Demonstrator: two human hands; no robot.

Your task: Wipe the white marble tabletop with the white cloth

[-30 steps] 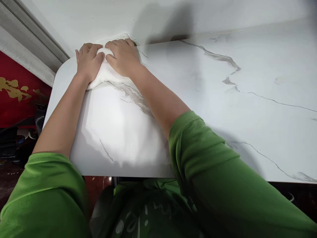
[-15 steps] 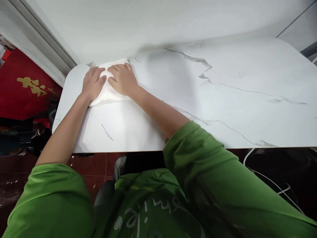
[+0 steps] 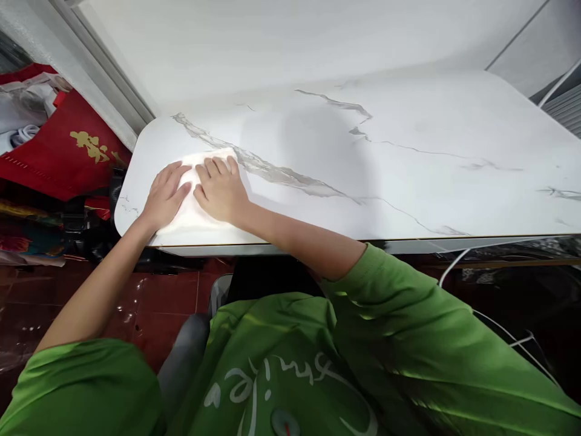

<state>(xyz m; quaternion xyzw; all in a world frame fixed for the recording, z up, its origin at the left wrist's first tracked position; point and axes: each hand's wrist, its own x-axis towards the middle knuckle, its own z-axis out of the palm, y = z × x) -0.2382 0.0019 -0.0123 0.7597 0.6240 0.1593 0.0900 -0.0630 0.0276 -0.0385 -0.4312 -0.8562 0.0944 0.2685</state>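
Observation:
A white folded cloth [image 3: 194, 217] lies on the white marble table [image 3: 363, 157], close to its front left corner. My left hand [image 3: 163, 195] rests flat on the cloth's left part, fingers stretched out. My right hand [image 3: 222, 191] lies flat on its right part, fingers spread and pointing away from me. Both hands press down on the cloth side by side, almost touching. Most of the cloth is hidden under them.
A white wall runs behind the table. Red cloth with gold print [image 3: 77, 154] and clutter sit at the left on a dark red tiled floor [image 3: 172, 290]. White cables [image 3: 458, 260] hang below the table's right front edge. A grey chair edge [image 3: 186, 357] shows under me.
Both hands have slid the cloth from the table's far left corner back toward me to the front edge. The view has pulled back, showing more of the table.

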